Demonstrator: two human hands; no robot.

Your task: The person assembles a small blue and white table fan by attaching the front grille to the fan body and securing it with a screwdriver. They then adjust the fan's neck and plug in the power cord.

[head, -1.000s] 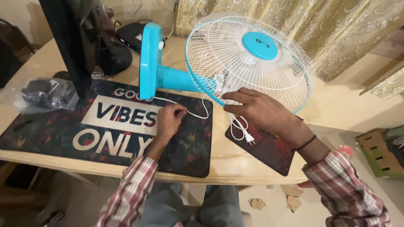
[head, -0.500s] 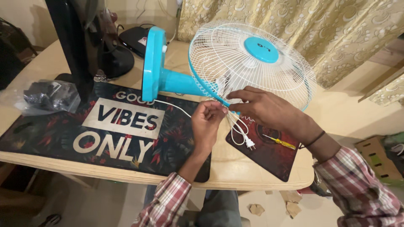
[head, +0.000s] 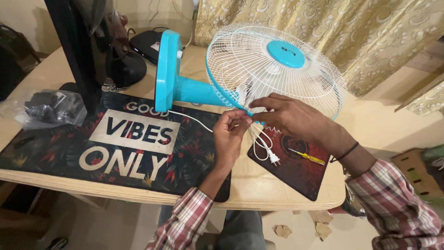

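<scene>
A blue and white table fan [head: 273, 69] lies on its side on the wooden table [head: 273, 185], its round blue base [head: 165, 69] standing upright at the left. My left hand [head: 230, 136] pinches at the lower rim of the white wire grille, right beside the white power cord [head: 189, 118]. My right hand [head: 289, 118] grips the same lower edge of the grille from the right. The cord's loose loops and plug [head: 274, 159] lie below my hands.
A dark floral desk mat [head: 60, 148] with large lettering covers the table's left. A small red mouse pad [head: 296, 173] carries a yellow screwdriver [head: 306, 157]. A clear bag of dark parts [head: 46, 107] and a black monitor stand [head: 76, 55] sit at the left. Patterned curtains hang behind.
My left hand has left the cord on the mat and moved right and up to the grille's lower rim. My right hand shifted slightly, uncovering the yellow screwdriver.
</scene>
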